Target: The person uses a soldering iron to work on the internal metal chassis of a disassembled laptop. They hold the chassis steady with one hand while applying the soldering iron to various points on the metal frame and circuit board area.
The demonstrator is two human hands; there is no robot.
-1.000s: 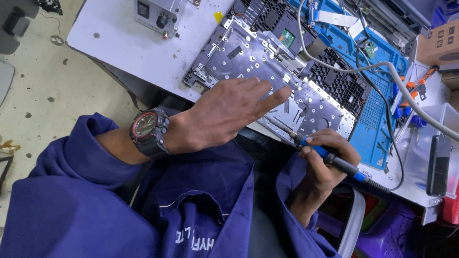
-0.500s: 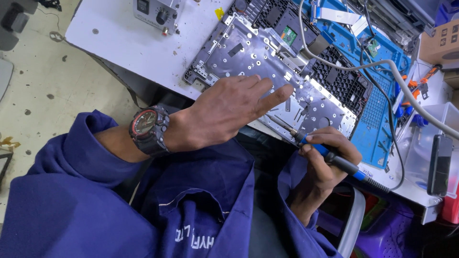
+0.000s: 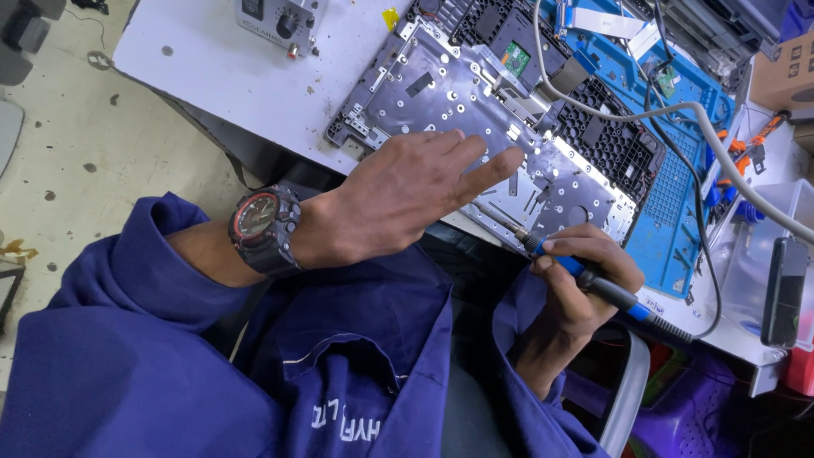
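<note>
The white workbench is filling the top of the view, running from 10 o'clock to 3 o'clock. A blue repair mat is lying on it toward 2 o'clock. A metal-backed keyboard panel is lying slantwise across the bench and partly over the mat, at about 12 o'clock from the hands. The left hand is reaching in from 8 o'clock, palm down and fingers spread, with the fingertips pressing flat on the panel's near edge; it is gripping nothing. A black and red wristwatch is sitting on that wrist. The right hand, at 4 o'clock from the left and well apart from it, is clamping a blue and black soldering iron like a pen. The tip is touching the panel's lower edge just beside the left index finger. Its grey cable is looping away toward 1 o'clock.
</note>
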